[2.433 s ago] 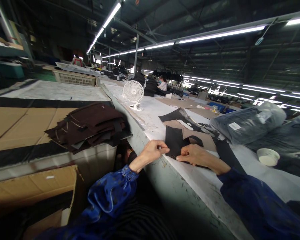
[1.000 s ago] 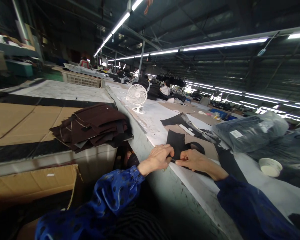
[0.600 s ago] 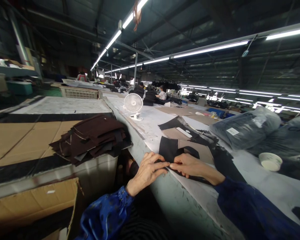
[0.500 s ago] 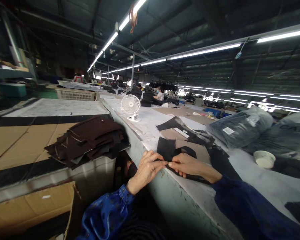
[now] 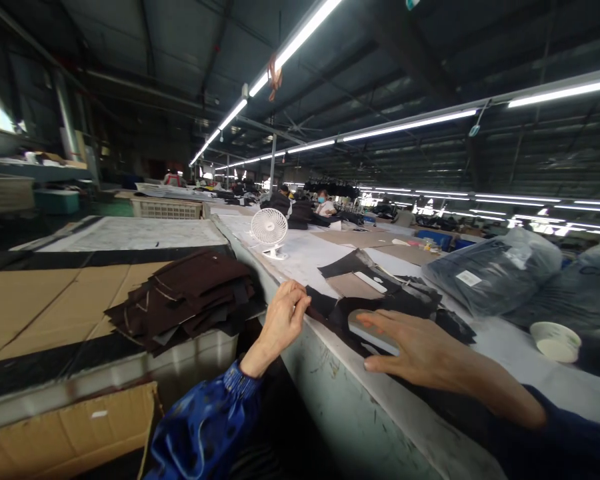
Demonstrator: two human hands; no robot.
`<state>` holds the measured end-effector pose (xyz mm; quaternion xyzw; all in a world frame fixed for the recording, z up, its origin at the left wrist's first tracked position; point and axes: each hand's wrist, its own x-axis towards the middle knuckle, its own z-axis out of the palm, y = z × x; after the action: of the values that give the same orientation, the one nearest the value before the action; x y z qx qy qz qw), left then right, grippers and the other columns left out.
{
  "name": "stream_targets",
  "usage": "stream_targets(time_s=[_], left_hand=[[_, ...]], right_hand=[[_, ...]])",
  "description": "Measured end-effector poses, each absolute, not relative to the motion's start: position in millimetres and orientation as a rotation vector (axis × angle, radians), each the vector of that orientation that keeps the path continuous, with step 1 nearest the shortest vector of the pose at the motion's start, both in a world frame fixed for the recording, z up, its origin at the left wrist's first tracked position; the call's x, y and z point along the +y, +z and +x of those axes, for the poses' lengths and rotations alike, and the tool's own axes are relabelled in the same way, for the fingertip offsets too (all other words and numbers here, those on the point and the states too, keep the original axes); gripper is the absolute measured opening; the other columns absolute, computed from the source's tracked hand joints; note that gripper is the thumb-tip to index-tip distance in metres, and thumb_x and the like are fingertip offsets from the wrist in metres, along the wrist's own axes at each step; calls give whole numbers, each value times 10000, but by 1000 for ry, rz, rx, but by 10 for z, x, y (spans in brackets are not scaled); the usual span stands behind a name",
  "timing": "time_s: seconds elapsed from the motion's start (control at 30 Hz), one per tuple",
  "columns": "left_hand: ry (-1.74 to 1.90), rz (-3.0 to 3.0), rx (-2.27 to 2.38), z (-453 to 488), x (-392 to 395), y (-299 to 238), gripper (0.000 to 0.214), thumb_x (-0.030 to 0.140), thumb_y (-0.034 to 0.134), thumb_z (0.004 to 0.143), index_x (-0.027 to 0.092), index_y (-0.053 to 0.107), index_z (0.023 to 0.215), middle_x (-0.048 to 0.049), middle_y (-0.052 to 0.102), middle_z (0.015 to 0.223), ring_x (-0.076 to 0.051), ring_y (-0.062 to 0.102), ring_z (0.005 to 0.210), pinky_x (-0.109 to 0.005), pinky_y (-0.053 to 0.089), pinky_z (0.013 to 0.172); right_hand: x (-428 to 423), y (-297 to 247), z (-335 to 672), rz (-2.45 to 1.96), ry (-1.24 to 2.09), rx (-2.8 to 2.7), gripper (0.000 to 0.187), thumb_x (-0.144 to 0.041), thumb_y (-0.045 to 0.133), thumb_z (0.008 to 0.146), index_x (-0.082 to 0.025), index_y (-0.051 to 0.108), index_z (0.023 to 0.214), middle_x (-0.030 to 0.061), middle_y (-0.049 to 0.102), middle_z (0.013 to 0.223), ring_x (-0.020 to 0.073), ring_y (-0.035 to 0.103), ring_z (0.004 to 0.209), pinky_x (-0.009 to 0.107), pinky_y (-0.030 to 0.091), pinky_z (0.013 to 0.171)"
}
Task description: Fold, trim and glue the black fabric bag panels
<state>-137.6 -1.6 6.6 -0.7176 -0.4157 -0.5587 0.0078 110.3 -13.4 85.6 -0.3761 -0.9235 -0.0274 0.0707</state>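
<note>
Pinching dark cloth [image 5: 321, 302] at table [image 5: 325, 367] edge with left hand [image 5: 283, 319]; right hand [image 5: 425, 350] spread, thumb apart from fingers, over gray piece [image 5: 369, 337], contact unclear.

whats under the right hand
Beneath the right hand, part of a greyish piece with a rounded end shows, with dark fabric around it. The hand covers the rest, so what lies there can't be told.

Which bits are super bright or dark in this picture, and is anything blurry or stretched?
In the head view, the ceiling lamps glare white under a dark roof; the left hand is well lit there, but the right sleeve sinks into shadow; far-off people look soft; the head view also seems stretched toward its edges.
</note>
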Motion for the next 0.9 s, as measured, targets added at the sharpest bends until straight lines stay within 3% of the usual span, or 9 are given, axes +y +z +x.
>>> stream_targets(time_s=[0.13, 0.23, 0.37, 0.53, 0.63, 0.7, 0.8, 0.9], left_hand=[[-1794, -2207, -1374, -1356, -103, 234, 248, 189, 432, 901, 190, 451, 653, -43, 515, 775, -185, 507, 788, -311, 404, 722], [-1820, -2167, -1402, -1278, -190, 322, 254, 183, 416, 903, 198, 423, 649, -38, 503, 762, -180, 505, 761, -311, 401, 713], [-1834, -2140, -1377, -1177, -300, 412, 257, 187, 396, 921, 197, 429, 666, -41, 501, 782, -181, 501, 778, -315, 402, 727], [-1874, -2162, -1311, -1213, -345, 460, 279, 207, 425, 927, 181, 497, 659, -44, 533, 787, -169, 528, 774, -304, 427, 722], [-1994, -1969, -1288, -1282, -362, 464, 191, 256, 467, 926, 171, 623, 855, -96, 594, 1044, -210, 553, 999, -349, 449, 860], [-2038, -1744, -1287, -1275, -414, 448, 200, 270, 508, 910, 187, 621, 1052, -116, 560, 1197, -247, 516, 1123, -402, 442, 936], [-1940, -1988, -1147, -1129, -571, 365, 324, 188, 460, 922, 237, 553, 1229, -95, 584, 1226, -231, 547, 1146, -387, 465, 977], [-1650, -2456, -1063, -916, -725, 243, 535, 133, 375, 932, 259, 324, 1449, -101, 517, 1362, -235, 534, 1206, -371, 488, 989]], right_hand=[[-296, 703, 941, -1070, -497, -2661, 420, -313, 597, 832, -184, 567, 1231, 115, 644, 1172, 283, 627, 1021, 433, 523, 847], [-367, 633, 807, -1013, -673, -2496, 383, -300, 650, 791, -183, 588, 1151, 97, 652, 1099, 270, 648, 927, 408, 549, 755], [-418, 622, 768, -921, -749, -2338, 253, -292, 628, 833, -185, 601, 1061, 60, 663, 959, 208, 655, 750, 331, 532, 628], [-367, 674, 839, -767, -724, -2263, 157, -278, 511, 937, -199, 644, 965, 27, 668, 858, 171, 644, 745, 283, 493, 650], [-271, 692, 879, -751, -656, -2267, 219, -267, 460, 961, -189, 658, 910, 31, 670, 823, 162, 635, 735, 275, 481, 664], [-213, 692, 894, -773, -596, -2280, 267, -270, 428, 970, -184, 655, 859, 37, 667, 794, 160, 628, 710, 279, 481, 662], [-199, 690, 872, -829, -489, -2316, 322, -288, 391, 968, -188, 636, 784, 52, 656, 745, 166, 617, 672, 288, 489, 645], [-282, 720, 808, -814, -276, -2390, 365, -300, 350, 964, -207, 642, 766, 67, 672, 768, 181, 634, 708, 296, 513, 658]])
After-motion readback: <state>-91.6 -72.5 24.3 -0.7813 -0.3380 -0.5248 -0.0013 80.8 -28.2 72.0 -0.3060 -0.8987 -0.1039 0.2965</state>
